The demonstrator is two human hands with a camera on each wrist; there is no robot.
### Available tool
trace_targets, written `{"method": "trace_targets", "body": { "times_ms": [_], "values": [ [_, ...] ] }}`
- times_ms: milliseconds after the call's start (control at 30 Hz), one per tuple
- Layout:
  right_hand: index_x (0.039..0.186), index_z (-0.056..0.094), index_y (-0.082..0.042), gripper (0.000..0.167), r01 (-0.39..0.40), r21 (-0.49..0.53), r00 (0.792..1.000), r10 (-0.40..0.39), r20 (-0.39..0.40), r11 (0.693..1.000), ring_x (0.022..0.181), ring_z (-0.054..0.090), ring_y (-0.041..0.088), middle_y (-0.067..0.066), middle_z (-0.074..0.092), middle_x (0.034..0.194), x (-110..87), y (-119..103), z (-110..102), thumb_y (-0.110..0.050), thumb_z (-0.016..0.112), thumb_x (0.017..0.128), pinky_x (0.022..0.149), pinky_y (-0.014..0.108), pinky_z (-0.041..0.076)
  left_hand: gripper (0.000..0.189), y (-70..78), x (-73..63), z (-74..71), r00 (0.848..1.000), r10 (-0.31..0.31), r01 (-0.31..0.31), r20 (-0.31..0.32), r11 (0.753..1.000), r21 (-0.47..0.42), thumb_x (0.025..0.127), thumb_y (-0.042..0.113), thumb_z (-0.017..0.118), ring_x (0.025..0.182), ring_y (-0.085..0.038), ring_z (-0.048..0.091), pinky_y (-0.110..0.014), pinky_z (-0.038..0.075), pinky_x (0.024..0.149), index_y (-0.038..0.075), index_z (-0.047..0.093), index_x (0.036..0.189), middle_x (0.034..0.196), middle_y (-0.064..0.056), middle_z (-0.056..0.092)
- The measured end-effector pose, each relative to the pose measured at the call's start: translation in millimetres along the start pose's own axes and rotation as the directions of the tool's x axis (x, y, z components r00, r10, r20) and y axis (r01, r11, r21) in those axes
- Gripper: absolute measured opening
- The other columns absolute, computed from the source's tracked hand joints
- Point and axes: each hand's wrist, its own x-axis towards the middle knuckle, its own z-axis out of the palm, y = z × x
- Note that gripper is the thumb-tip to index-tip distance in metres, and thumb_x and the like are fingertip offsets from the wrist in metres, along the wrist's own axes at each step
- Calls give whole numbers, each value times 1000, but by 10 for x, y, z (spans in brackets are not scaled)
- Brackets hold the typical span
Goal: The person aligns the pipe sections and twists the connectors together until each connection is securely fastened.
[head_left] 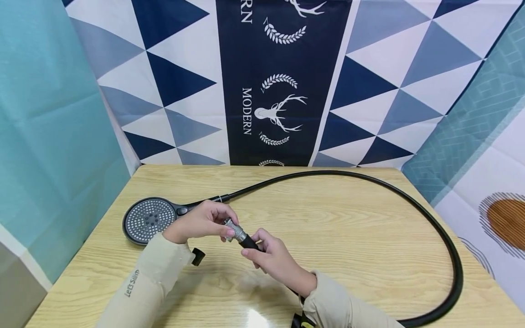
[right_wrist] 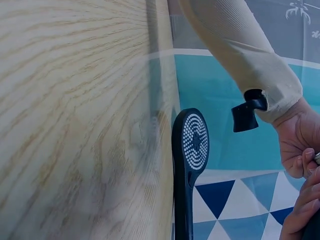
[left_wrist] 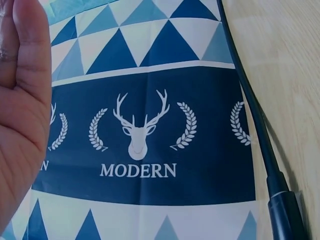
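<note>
Above the table's middle, my left hand (head_left: 209,222) pinches a silvery metal fitting (head_left: 235,228) between thumb and fingers. My right hand (head_left: 270,255) grips the black end of a shower hose (head_left: 249,243), which meets that fitting. Past the right hand the hose runs behind the wrist, then loops round the table's right side. Its other end joins the black shower head (head_left: 150,220), lying spray face up behind the left forearm. In the right wrist view the fitting (right_wrist: 317,158) shows only at the frame's edge, between both hands. The left wrist view shows just part of the left hand (left_wrist: 22,115).
Beneath everything is a light wooden table (head_left: 348,237). A patterned cloth (head_left: 283,82) hangs behind its back edge, with a teal curtain (head_left: 45,114) on the left. Small black wrist mounts (head_left: 198,256) stick out from both sleeves. The long hose (head_left: 445,237) curves along the right side.
</note>
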Motion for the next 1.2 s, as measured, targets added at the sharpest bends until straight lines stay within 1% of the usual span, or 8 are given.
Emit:
{"method": "trace_targets", "body": {
  "times_ms": [133,267,600,800,867,1000,1100,1200],
  "values": [
    [92,52,4,19,8,-1,1000,-8,4,1000,44,39,5,-1,49,57,-5,-23,-18,-11,63,91,43,18,33,32,-13,10,-5,1000,-11,11,0,1000,-3,88,14,71,63,-9,61,-28,52,57,-14,58,95,83,-13,66],
    [90,53,5,18,16,10,1000,-16,9,1000,43,39,5,-1,49,56,-17,-55,-32,-10,63,91,42,18,33,34,-14,11,0,1000,-2,2,0,1000,-23,87,16,72,63,-9,61,-28,53,57,-14,58,94,82,-10,66],
    [87,51,6,16,18,51,998,-21,67,999,40,36,4,-1,48,55,3,-78,-66,-6,59,93,40,18,30,38,-23,-5,0,1000,5,-5,0,999,-40,87,19,72,64,-8,61,-27,53,57,-15,57,94,82,-9,66],
    [86,51,7,16,25,60,995,-31,96,998,39,36,4,-1,48,55,-2,-79,-89,-6,56,94,39,18,29,36,-41,-16,17,1000,19,-19,-3,999,-46,87,17,72,63,-7,61,-26,52,56,-14,58,93,81,-3,67],
    [86,50,8,18,24,87,992,-35,119,996,39,36,3,-1,47,54,-7,-69,-95,-6,55,95,38,18,29,32,-48,-22,26,1000,32,-32,0,998,-45,87,14,72,63,-7,61,-25,51,55,-15,58,93,80,1,67],
    [86,45,15,30,-8,211,981,-33,192,977,39,37,2,-1,47,54,-3,-30,-100,-11,54,97,38,17,29,28,-49,-42,35,999,48,-48,12,998,-52,86,9,72,64,-7,62,-24,52,56,-15,58,92,80,4,68],
    [88,41,21,41,-44,282,973,-23,229,958,40,38,1,-1,48,54,13,-8,-104,-17,54,98,38,16,30,27,-46,-50,31,998,67,-66,12,997,-50,86,8,71,65,-7,62,-24,52,56,-15,58,92,79,-3,68],
    [92,42,24,47,-55,302,969,-21,245,952,41,39,1,-2,48,55,25,-6,-115,-21,53,98,39,15,30,29,-32,-53,29,996,85,-84,9,995,-47,87,10,71,65,-6,62,-24,52,56,-14,58,92,79,-10,67]
  ]
}}
